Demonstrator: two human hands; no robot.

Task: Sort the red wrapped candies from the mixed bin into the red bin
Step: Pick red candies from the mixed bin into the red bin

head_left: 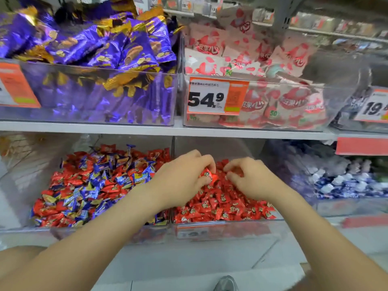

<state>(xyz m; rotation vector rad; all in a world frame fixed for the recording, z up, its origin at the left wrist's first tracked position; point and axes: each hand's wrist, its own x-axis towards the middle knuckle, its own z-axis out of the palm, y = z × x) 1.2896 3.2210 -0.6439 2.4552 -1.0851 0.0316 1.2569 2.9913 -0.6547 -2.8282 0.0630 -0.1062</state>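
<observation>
The mixed bin (52,228) on the lower shelf at left holds red and blue wrapped candies heaped together. To its right stands the red bin (279,222), filled with red candies only. Both hands hover over the red bin's pile. My left hand (184,177) grips red wrapped candies (209,175) between its curled fingers and thumb. My right hand (249,177) has its fingers curled down among the red candies, pinching at one (237,172); the grip itself is partly hidden.
On the upper shelf stand a clear bin of purple-and-gold packets (94,91) and a bin of pink-and-white packets (262,106) with a 54.9 price tag (217,96). A bin of blue-and-white candies (344,181) sits lower right. A shoe (225,284) shows below.
</observation>
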